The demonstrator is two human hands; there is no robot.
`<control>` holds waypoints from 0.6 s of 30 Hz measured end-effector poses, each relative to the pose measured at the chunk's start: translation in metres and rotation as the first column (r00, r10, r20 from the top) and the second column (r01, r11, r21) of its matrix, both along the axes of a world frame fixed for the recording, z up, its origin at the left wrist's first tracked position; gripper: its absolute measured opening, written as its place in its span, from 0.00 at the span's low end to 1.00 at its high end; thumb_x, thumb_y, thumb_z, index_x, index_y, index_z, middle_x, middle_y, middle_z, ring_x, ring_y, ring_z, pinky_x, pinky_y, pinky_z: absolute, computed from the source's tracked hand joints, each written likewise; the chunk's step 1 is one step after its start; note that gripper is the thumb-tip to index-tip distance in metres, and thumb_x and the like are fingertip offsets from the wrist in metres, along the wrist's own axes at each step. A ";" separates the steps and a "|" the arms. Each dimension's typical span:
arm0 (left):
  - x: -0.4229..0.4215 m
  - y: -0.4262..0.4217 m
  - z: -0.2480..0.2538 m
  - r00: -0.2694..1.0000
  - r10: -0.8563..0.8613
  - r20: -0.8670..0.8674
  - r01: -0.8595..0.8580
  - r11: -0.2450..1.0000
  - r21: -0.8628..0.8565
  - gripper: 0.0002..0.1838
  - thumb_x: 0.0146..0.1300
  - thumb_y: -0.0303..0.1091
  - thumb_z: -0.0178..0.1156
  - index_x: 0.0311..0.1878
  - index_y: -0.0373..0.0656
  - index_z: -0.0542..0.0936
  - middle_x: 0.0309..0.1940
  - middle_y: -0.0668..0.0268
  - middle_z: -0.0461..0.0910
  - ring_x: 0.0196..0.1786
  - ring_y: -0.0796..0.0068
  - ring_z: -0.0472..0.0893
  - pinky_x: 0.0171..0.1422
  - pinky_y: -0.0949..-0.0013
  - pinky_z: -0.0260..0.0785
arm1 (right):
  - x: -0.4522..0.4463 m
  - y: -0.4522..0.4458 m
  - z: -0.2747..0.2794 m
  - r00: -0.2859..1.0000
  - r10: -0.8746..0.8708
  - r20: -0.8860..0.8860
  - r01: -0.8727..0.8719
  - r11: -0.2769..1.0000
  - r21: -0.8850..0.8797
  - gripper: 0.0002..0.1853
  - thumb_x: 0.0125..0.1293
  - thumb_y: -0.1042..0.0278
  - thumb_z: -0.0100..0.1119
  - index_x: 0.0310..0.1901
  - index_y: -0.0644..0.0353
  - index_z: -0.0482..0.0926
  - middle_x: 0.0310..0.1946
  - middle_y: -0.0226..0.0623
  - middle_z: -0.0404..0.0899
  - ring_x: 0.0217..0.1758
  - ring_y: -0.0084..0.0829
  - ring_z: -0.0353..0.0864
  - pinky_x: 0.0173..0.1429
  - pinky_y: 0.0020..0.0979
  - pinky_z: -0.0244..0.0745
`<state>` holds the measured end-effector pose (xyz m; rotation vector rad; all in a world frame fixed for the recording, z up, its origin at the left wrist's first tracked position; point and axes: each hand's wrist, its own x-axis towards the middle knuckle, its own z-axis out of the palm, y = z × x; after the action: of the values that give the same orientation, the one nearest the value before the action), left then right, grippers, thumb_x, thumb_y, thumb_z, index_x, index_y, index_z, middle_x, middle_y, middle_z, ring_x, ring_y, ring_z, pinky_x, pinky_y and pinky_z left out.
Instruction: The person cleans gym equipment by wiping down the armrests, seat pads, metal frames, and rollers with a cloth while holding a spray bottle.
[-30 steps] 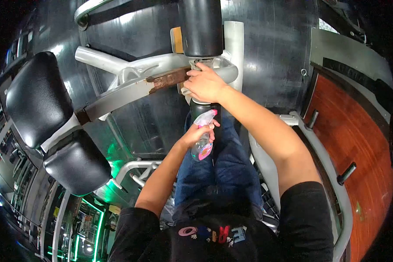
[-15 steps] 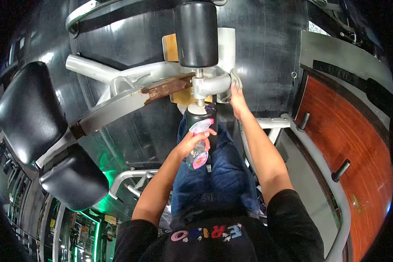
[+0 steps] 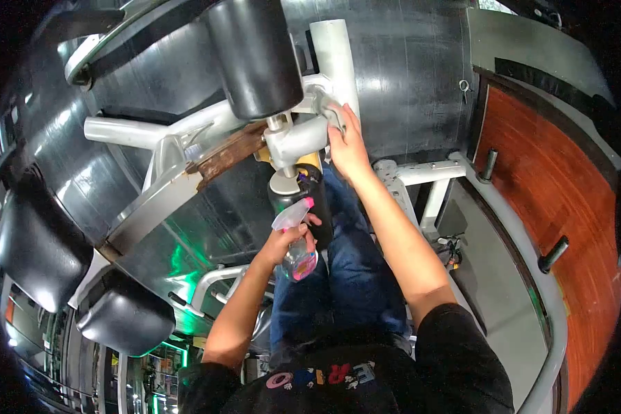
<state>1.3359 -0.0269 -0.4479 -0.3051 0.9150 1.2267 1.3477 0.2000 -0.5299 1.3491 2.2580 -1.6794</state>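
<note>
My left hand (image 3: 291, 241) is wrapped round a clear spray bottle (image 3: 298, 261) with a pink nozzle and a pink label, held in front of my legs. My right hand (image 3: 347, 146) presses a greyish cloth (image 3: 334, 112) against the curved silver tube (image 3: 302, 138) of a gym machine. Above that tube sits a black padded roller (image 3: 255, 58). A second black roller (image 3: 315, 196) is below it, partly hidden behind the bottle and my left hand.
A worn metal beam (image 3: 217, 164) runs left from the rollers towards two black pads, a backrest (image 3: 41, 245) and a seat (image 3: 127, 310). On the right stands a grey frame (image 3: 524, 231) with pegs beside a reddish wood panel (image 3: 552, 207). Black flooring (image 3: 407, 90) lies beyond.
The view has shifted, and the machine's rollers appear further left. My right hand has moved with the cloth along the tube, up and to the left. My left hand still grips the spray bottle.
</note>
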 end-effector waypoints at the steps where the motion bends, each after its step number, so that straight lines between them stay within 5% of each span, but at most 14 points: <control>1: 0.000 0.000 0.000 1.000 0.018 -0.011 -0.019 1.000 -0.007 0.26 0.63 0.49 0.56 0.53 0.35 0.74 0.23 0.62 0.80 0.31 0.73 0.81 0.49 0.66 0.73 | -0.009 0.011 -0.014 0.996 0.068 0.055 -0.067 0.998 -0.022 0.26 0.67 0.63 0.50 0.64 0.68 0.68 0.67 0.59 0.63 0.75 0.51 0.57 0.76 0.37 0.53; 2: -0.001 0.001 0.000 0.999 0.036 -0.019 -0.036 0.999 -0.008 0.23 0.64 0.46 0.57 0.53 0.36 0.74 0.22 0.63 0.80 0.31 0.74 0.81 0.47 0.68 0.72 | -0.018 0.026 -0.034 0.984 0.135 0.112 -0.131 0.990 -0.044 0.27 0.66 0.62 0.50 0.63 0.70 0.68 0.65 0.60 0.65 0.73 0.52 0.61 0.75 0.37 0.56; 5: 0.004 -0.007 -0.004 0.999 0.031 -0.017 -0.031 0.999 -0.032 0.25 0.63 0.46 0.59 0.55 0.35 0.74 0.25 0.62 0.81 0.32 0.72 0.82 0.47 0.67 0.73 | -0.054 0.086 -0.108 0.787 0.550 0.279 -0.248 0.697 -0.673 0.29 0.67 0.55 0.49 0.63 0.67 0.70 0.60 0.56 0.74 0.63 0.47 0.74 0.64 0.40 0.68; 6: 0.005 -0.007 -0.005 0.999 0.048 -0.003 -0.048 0.998 -0.033 0.26 0.62 0.45 0.59 0.55 0.35 0.74 0.26 0.62 0.81 0.32 0.72 0.82 0.47 0.66 0.74 | -0.061 0.084 -0.137 0.754 0.540 0.374 -0.231 0.751 -0.619 0.28 0.68 0.51 0.45 0.61 0.64 0.73 0.58 0.53 0.76 0.62 0.47 0.75 0.62 0.41 0.71; 7: 0.006 -0.006 -0.009 0.999 0.048 0.006 -0.048 0.998 -0.048 0.26 0.62 0.45 0.59 0.55 0.35 0.74 0.26 0.62 0.81 0.32 0.72 0.82 0.47 0.66 0.74 | -0.060 0.081 -0.177 0.665 0.653 0.363 -0.453 0.739 -0.498 0.27 0.69 0.51 0.42 0.58 0.65 0.76 0.57 0.50 0.77 0.60 0.48 0.77 0.59 0.42 0.73; 8: 0.008 -0.007 -0.010 0.999 0.044 -0.007 -0.045 0.997 -0.060 0.26 0.61 0.45 0.60 0.55 0.34 0.74 0.25 0.62 0.81 0.32 0.73 0.82 0.48 0.66 0.74 | -0.065 0.079 -0.183 0.523 0.799 0.298 -0.652 0.600 -0.464 0.27 0.71 0.52 0.39 0.54 0.66 0.78 0.56 0.52 0.77 0.58 0.49 0.78 0.59 0.42 0.74; 11: 0.004 -0.005 -0.002 0.998 0.061 -0.019 -0.063 0.993 -0.097 0.28 0.60 0.45 0.61 0.56 0.33 0.73 0.32 0.59 0.82 0.31 0.72 0.82 0.48 0.64 0.75 | -0.056 0.070 -0.178 0.595 0.740 0.313 -0.515 0.651 -0.558 0.23 0.71 0.60 0.42 0.61 0.61 0.73 0.53 0.44 0.79 0.51 0.36 0.80 0.56 0.36 0.74; 13: 0.007 -0.008 -0.007 0.999 0.051 -0.013 -0.052 0.996 -0.078 0.28 0.60 0.45 0.61 0.57 0.33 0.73 0.35 0.58 0.82 0.31 0.71 0.82 0.48 0.64 0.76 | -0.036 0.076 -0.123 0.932 0.195 0.305 0.044 0.775 -0.631 0.23 0.72 0.58 0.42 0.62 0.59 0.72 0.51 0.43 0.80 0.49 0.35 0.81 0.55 0.35 0.75; 14: 0.009 -0.010 -0.009 0.998 0.057 0.007 -0.056 0.995 -0.078 0.29 0.59 0.45 0.61 0.57 0.32 0.72 0.36 0.57 0.81 0.31 0.71 0.82 0.48 0.63 0.76 | -0.010 0.071 -0.146 0.929 0.129 0.348 0.105 0.808 -0.579 0.24 0.74 0.54 0.42 0.65 0.57 0.70 0.55 0.41 0.78 0.55 0.35 0.78 0.58 0.37 0.72; 16: 0.005 -0.005 -0.006 0.998 0.055 0.020 -0.054 0.996 -0.070 0.30 0.59 0.45 0.62 0.58 0.32 0.72 0.38 0.57 0.81 0.31 0.71 0.82 0.48 0.63 0.76 | 0.002 0.054 -0.110 0.915 -0.074 0.398 0.308 0.763 -0.568 0.26 0.75 0.51 0.41 0.67 0.57 0.66 0.60 0.41 0.74 0.62 0.35 0.72 0.62 0.42 0.69; 18: 0.005 0.004 0.000 0.999 0.027 -0.034 -0.032 0.987 -0.156 0.36 0.58 0.54 0.60 0.55 0.28 0.71 0.22 0.60 0.80 0.28 0.68 0.81 0.47 0.58 0.76 | 0.009 0.042 -0.106 0.911 -0.211 0.353 0.396 0.685 -0.612 0.27 0.75 0.50 0.41 0.69 0.56 0.64 0.64 0.41 0.70 0.66 0.35 0.67 0.65 0.46 0.66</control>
<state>1.3412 -0.0233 -0.4476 -0.4268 1.0396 1.1922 1.3566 0.2422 -0.6361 1.6467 1.1098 -1.9800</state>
